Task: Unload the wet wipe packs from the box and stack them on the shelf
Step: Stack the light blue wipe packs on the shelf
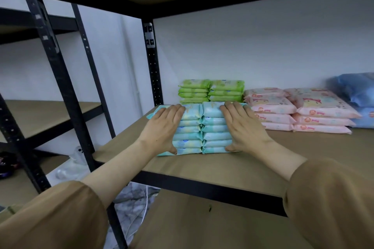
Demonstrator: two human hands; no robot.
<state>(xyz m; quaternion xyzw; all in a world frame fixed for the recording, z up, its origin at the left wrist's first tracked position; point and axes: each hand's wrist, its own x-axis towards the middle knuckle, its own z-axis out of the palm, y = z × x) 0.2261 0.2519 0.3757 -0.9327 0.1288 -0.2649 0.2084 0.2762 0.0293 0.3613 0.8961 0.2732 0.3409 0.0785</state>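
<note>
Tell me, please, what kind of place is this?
Probably a storeroom or stockroom. Black metal shelving with bare board shelves stands against a plain white wall, and wet wipe packs are piled by colour: teal, green, pink.

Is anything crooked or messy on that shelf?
Mostly tidy. One teal pack on top of the left teal stack sticks out sideways past the packs below, under the left hand. The green stacks look straight; the pink stacks sit slightly fanned.
</note>
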